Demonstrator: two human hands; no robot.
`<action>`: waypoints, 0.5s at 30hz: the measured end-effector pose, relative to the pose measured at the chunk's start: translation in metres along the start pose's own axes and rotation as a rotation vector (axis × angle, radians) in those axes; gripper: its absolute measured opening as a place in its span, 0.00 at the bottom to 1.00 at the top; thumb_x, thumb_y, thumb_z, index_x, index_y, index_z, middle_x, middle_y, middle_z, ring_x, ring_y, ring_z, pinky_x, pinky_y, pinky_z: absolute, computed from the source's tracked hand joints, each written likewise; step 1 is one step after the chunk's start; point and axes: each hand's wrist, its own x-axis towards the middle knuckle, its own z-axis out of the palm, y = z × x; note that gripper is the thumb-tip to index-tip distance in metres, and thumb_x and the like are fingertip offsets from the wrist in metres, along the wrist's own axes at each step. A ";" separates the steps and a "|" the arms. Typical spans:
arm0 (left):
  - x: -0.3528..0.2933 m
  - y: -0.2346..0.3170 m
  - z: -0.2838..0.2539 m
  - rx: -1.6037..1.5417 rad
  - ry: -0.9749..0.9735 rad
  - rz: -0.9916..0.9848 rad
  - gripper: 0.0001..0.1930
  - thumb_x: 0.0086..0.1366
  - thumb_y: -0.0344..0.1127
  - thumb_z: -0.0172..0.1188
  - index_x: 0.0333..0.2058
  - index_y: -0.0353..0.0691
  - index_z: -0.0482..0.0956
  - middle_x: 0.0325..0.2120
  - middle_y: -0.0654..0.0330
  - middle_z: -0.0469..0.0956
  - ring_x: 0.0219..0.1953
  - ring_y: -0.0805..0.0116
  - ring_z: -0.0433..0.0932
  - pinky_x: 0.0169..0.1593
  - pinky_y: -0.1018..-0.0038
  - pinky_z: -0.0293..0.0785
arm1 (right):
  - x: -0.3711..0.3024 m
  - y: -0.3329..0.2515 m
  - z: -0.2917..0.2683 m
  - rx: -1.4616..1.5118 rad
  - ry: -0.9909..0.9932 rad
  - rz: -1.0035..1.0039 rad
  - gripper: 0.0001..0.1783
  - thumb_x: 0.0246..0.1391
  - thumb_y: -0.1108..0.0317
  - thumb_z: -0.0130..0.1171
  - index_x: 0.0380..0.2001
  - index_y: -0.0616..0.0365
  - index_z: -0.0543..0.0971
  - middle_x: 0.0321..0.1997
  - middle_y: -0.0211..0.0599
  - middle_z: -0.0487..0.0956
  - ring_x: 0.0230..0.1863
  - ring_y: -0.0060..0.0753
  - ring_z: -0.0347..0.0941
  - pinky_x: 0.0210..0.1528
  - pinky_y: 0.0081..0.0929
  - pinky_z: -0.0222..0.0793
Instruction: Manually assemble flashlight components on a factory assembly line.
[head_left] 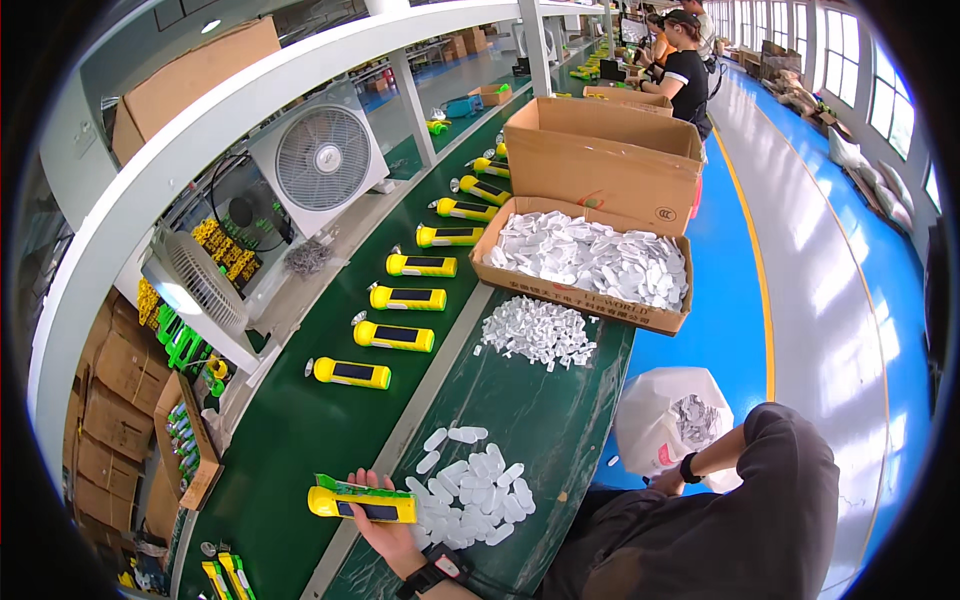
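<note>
My left hand (388, 532) is closed around a yellow flashlight (335, 503) with a dark panel on its side and a strip of green along its upper edge. It hangs over the near edge of the green worktop (560, 455), beside a loose pile of white oval plastic pieces (480, 490). On the right, my right hand (665, 483) is low by a white sack (650, 410) with small pale pieces in its mouth. Its fingers are mostly hidden, so whether they hold anything does not show.
A row of yellow flashlights (392, 334) lies along the green conveyor belt (290, 440). Small white parts (540, 332) are heaped before a cardboard box (580, 298) of white ovals. Fans (325, 158) stand beyond the belt. Co-workers (688, 85) are farther up the line.
</note>
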 end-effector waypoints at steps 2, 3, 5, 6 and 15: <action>-0.002 0.000 -0.004 0.014 0.024 0.009 0.26 0.68 0.44 0.47 0.61 0.40 0.56 0.59 0.56 0.62 0.61 0.62 0.62 0.65 0.59 0.53 | 0.012 -0.075 -0.086 -0.505 -0.044 -0.031 0.23 0.52 0.54 0.53 0.39 0.65 0.76 0.40 0.45 0.79 0.45 0.31 0.70 0.52 0.31 0.62; 0.000 -0.003 -0.008 0.031 0.020 -0.003 0.26 0.68 0.44 0.48 0.61 0.40 0.56 0.59 0.56 0.62 0.61 0.62 0.62 0.65 0.59 0.53 | 0.048 -0.097 -0.158 -0.491 -0.057 -0.054 0.23 0.52 0.54 0.53 0.39 0.65 0.76 0.40 0.45 0.79 0.45 0.31 0.70 0.52 0.31 0.62; 0.007 -0.013 -0.008 0.016 0.031 -0.037 0.27 0.67 0.44 0.50 0.60 0.39 0.57 0.59 0.56 0.62 0.60 0.61 0.62 0.64 0.58 0.53 | 0.030 -0.166 -0.188 -0.433 -0.123 -0.036 0.23 0.52 0.54 0.53 0.40 0.65 0.76 0.41 0.45 0.79 0.45 0.32 0.70 0.52 0.31 0.62; 0.005 -0.010 -0.003 0.034 0.021 -0.030 0.27 0.67 0.45 0.50 0.60 0.39 0.57 0.58 0.56 0.63 0.60 0.61 0.62 0.64 0.57 0.54 | 0.034 -0.173 -0.198 -0.425 -0.150 -0.048 0.23 0.52 0.54 0.53 0.40 0.65 0.76 0.41 0.45 0.79 0.45 0.32 0.70 0.52 0.31 0.62; -0.005 0.005 0.001 0.140 0.153 0.019 0.31 0.61 0.46 0.59 0.58 0.38 0.59 0.54 0.52 0.67 0.55 0.58 0.67 0.59 0.55 0.62 | 0.087 -0.135 -0.195 -0.275 -0.437 -0.185 0.22 0.53 0.55 0.53 0.41 0.65 0.76 0.43 0.45 0.77 0.47 0.35 0.70 0.53 0.32 0.61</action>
